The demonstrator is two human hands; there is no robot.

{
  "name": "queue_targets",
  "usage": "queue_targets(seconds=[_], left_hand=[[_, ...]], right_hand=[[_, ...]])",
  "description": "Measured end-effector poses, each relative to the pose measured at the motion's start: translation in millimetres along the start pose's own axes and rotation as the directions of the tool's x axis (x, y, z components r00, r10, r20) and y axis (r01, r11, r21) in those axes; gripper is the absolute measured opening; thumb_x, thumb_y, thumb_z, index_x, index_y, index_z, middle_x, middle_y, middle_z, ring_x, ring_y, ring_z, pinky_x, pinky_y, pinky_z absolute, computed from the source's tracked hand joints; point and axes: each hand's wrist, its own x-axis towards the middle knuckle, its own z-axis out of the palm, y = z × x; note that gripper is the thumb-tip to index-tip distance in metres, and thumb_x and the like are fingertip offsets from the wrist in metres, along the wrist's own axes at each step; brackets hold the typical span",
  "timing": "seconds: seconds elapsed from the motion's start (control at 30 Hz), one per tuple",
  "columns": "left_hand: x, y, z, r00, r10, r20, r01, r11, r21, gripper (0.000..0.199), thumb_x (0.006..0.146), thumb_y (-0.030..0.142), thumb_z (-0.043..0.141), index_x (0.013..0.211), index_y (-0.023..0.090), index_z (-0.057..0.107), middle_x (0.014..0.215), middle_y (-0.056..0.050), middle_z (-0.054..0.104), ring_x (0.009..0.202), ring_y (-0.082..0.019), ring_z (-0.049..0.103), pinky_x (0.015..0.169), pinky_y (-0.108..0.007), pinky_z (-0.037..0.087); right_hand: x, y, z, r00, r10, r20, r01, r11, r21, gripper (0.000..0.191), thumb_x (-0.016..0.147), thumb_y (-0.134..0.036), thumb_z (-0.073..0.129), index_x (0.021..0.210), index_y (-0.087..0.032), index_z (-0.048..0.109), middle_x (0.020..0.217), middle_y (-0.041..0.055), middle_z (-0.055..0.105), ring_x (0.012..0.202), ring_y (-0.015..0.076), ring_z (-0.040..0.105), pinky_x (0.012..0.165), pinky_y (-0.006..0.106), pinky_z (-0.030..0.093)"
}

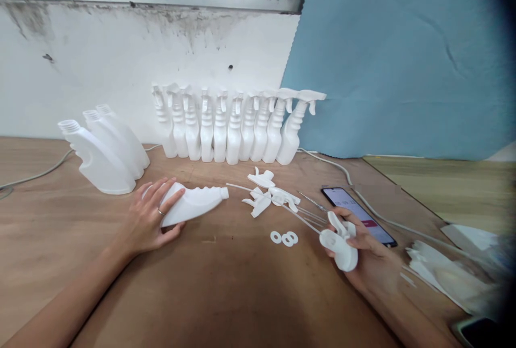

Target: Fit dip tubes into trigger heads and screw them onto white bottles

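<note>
My left hand [155,216] is wrapped over the base of a white bottle [195,202], which lies tilted on its side above the wooden table, its open neck pointing right. In my right hand [363,254] is a white spray trigger head [342,246], with a thin tube [300,216] reaching up and left from it towards the bottle's neck. Between the hands lie several loose spray heads [260,204] and, nearer to me, three flat white rings [276,237]. A thin metal tool [312,201] is beside my right fingers.
Several bottles with spray heads [234,133] stand in a row by the wall. Three open bottles [102,160] stand at the left. A lit phone [346,203], a cable [373,208] and plastic bags [443,273] are at the right.
</note>
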Motion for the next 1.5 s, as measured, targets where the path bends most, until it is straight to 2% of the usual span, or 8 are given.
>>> queue_targets(seconds=[0.17, 0.47, 0.63, 0.83, 1.03, 1.33, 1.4, 1.5], left_hand=[[-2, -7, -0.8, 0.996, -0.073, -0.044, 0.072, 0.997, -0.041, 0.065, 0.086, 0.032, 0.062, 0.143, 0.022, 0.033, 0.142, -0.022, 0.044, 0.128, -0.039, 0.046, 0.100, -0.055, 0.038], [-2, -7, -1.8, 0.998, -0.051, -0.031, 0.049, 0.997, -0.057, 0.069, 0.085, 0.032, 0.062, 0.145, 0.025, 0.031, 0.144, -0.020, 0.043, 0.129, -0.039, 0.045, 0.102, -0.056, 0.036], [-1, -4, -2.9, 1.000, 0.010, -0.006, -0.010, 0.997, -0.070, 0.072, 0.083, 0.031, 0.063, 0.147, 0.026, 0.031, 0.146, -0.019, 0.042, 0.130, -0.040, 0.044, 0.103, -0.057, 0.035], [4, 21, -2.4, 0.992, 0.118, 0.049, -0.112, 0.987, -0.111, 0.076, 0.082, 0.032, 0.063, 0.149, 0.026, 0.029, 0.149, -0.018, 0.040, 0.134, -0.040, 0.040, 0.107, -0.061, 0.031], [10, 60, -3.0, 0.990, 0.134, 0.050, -0.123, 0.977, -0.176, 0.075, 0.081, 0.032, 0.062, 0.149, 0.024, 0.031, 0.148, -0.019, 0.039, 0.135, -0.041, 0.039, 0.106, -0.063, 0.030], [11, 83, -2.6, 0.982, 0.180, 0.056, -0.163, 0.962, -0.218, 0.067, 0.081, 0.034, 0.062, 0.143, 0.019, 0.043, 0.148, -0.021, 0.039, 0.135, -0.043, 0.037, 0.107, -0.067, 0.027], [12, 82, -2.6, 0.982, 0.182, 0.049, -0.167, 0.961, -0.219, 0.065, 0.081, 0.033, 0.061, 0.142, 0.018, 0.044, 0.148, -0.022, 0.039, 0.134, -0.043, 0.037, 0.106, -0.067, 0.027], [13, 84, -3.0, 0.980, 0.193, 0.045, -0.178, 0.958, -0.224, 0.064, 0.080, 0.032, 0.062, 0.140, 0.016, 0.047, 0.147, -0.022, 0.040, 0.133, -0.044, 0.039, 0.105, -0.068, 0.027]], right_hand=[[2, -2, -2, 1.000, -0.005, -0.027, 0.005, 1.000, -0.012, 0.040, 0.052, -0.023, 0.062, 0.091, -0.028, 0.069, 0.068, 0.0018, 0.058, 0.053, 0.0178, 0.052, 0.037, 0.024, 0.044], [0, -1, 1, 1.000, -0.002, -0.014, 0.002, 1.000, -0.013, 0.038, 0.053, -0.023, 0.062, 0.090, -0.027, 0.068, 0.067, 0.0012, 0.058, 0.052, 0.0179, 0.053, 0.036, 0.024, 0.043], [0, 4, 0, 0.998, -0.004, 0.069, 0.011, 0.996, -0.088, 0.043, 0.055, -0.022, 0.068, 0.098, -0.024, 0.062, 0.071, 0.0016, 0.061, 0.053, 0.0188, 0.056, 0.039, 0.026, 0.047], [-6, 18, 10, 0.993, -0.081, 0.085, 0.103, 0.950, -0.295, 0.053, 0.072, -0.032, 0.081, 0.113, -0.028, 0.047, 0.084, -0.0001, 0.067, 0.064, 0.0195, 0.065, 0.055, 0.027, 0.054], [-18, 33, 26, 0.986, -0.071, 0.148, 0.121, 0.926, -0.357, 0.052, 0.083, -0.039, 0.076, 0.120, -0.031, 0.041, 0.097, 0.0040, 0.070, 0.076, 0.0202, 0.068, 0.063, 0.027, 0.055], [-39, 43, 38, 0.949, -0.099, 0.300, 0.243, 0.836, -0.492, 0.058, 0.088, -0.044, 0.069, 0.131, -0.033, 0.031, 0.124, 0.0085, 0.054, 0.109, 0.0236, 0.062, 0.082, 0.032, 0.056], [-39, 45, 39, 0.943, -0.115, 0.311, 0.266, 0.823, -0.502, 0.064, 0.087, -0.041, 0.071, 0.133, -0.032, 0.028, 0.121, 0.0078, 0.054, 0.104, 0.0216, 0.062, 0.086, 0.033, 0.054], [-37, 50, 41, 0.959, -0.089, 0.269, 0.211, 0.858, -0.468, 0.054, 0.092, -0.042, 0.065, 0.131, -0.032, 0.028, 0.100, 0.0019, 0.059, 0.069, 0.0136, 0.062, 0.066, 0.027, 0.054]])
